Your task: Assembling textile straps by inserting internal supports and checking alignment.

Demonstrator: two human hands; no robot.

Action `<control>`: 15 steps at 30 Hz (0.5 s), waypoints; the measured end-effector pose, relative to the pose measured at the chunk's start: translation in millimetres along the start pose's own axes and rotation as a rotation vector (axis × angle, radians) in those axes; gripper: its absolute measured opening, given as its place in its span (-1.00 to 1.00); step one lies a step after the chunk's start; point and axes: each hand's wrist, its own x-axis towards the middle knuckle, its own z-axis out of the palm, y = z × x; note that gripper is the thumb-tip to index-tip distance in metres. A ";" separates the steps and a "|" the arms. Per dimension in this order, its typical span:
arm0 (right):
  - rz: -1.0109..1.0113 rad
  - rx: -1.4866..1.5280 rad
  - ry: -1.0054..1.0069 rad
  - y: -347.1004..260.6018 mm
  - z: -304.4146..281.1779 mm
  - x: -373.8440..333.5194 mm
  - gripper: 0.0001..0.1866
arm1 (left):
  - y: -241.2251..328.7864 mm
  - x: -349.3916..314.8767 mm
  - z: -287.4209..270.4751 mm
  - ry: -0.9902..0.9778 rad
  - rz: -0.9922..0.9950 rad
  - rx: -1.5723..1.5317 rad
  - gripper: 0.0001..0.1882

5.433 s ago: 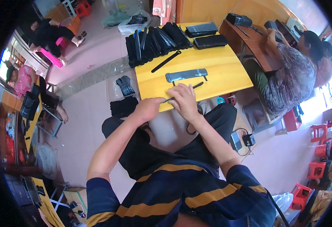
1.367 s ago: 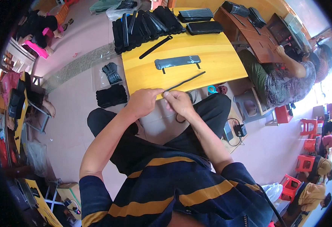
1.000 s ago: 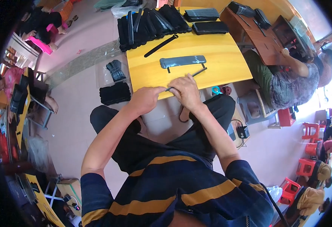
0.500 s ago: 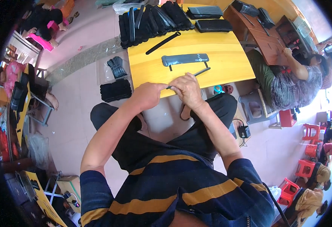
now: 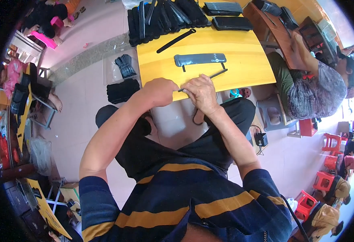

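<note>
Plastic tray holds a dark bundle — right hand pinches strip, left grip unclear.

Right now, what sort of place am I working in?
Likely a small hand-assembly workshop: your right hand holds a thin dark strip at a yellow table, black straps crowd its far end, and a co-worker sits at a brown table.

We're on the head cam, left of the fisheye pair, looking steeply down past the striped shirt. Left hand and right hand sit near, upper-middle, at the desk edge; floor wraps around, bending rimward.
</note>
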 end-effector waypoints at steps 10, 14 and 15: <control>-0.016 0.011 0.027 -0.5 0.7 1.3 -0.88 | 15.2 7.7 -16.9 -0.162 -0.091 0.127 -0.53; -0.026 0.048 0.045 1.6 0.6 3.3 -0.89 | 14.2 4.0 -8.7 -0.143 -0.066 0.133 -0.49; -0.028 0.061 0.050 1.7 1.1 3.1 -0.89 | 15.2 -3.2 -2.4 -0.037 -0.068 0.078 -0.47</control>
